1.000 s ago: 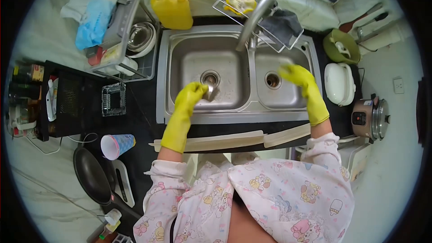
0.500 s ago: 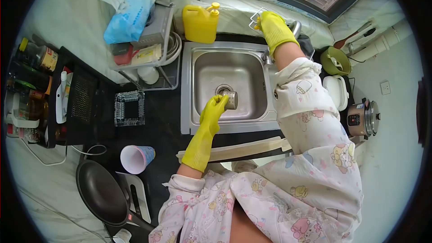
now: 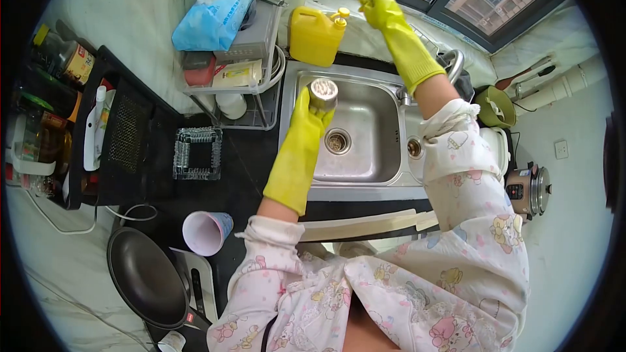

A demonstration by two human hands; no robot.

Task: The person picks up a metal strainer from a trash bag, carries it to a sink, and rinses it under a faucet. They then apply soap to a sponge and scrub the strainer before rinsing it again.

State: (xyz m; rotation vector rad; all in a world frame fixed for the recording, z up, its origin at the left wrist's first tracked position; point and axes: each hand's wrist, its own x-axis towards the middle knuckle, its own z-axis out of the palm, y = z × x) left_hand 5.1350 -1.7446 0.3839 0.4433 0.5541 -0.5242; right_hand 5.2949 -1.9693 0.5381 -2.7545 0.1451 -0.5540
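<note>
Both my hands wear yellow rubber gloves. My left hand (image 3: pixel 310 120) is closed around a small cylindrical metal cup (image 3: pixel 324 93), held above the left edge of the sink (image 3: pixel 365 117). The cup's round, light-speckled end faces up. My right hand (image 3: pixel 381 10) is raised by the window sill, beyond the sink and right of the yellow jug (image 3: pixel 317 36). Its fingers are curled together; what is in them, if anything, is hidden. A wire rack (image 3: pixel 427 40) is partly seen behind the right glove. The drain (image 3: pixel 338 142) shows in the basin floor.
Right of the basin is a curved faucet (image 3: pixel 454 65). A shelf rack (image 3: pixel 261 85) holds a blue tissue pack (image 3: pixel 218 10). On the counter are a glass dish (image 3: pixel 197 173), a paper cup (image 3: pixel 207 233) and a frying pan (image 3: pixel 147 280). A rice cooker (image 3: pixel 528 190) stands at the right.
My left hand has lifted the metal cup from beside the drain, up and toward the sink's left edge. My right hand has moved up toward the window, off the wire rack.
</note>
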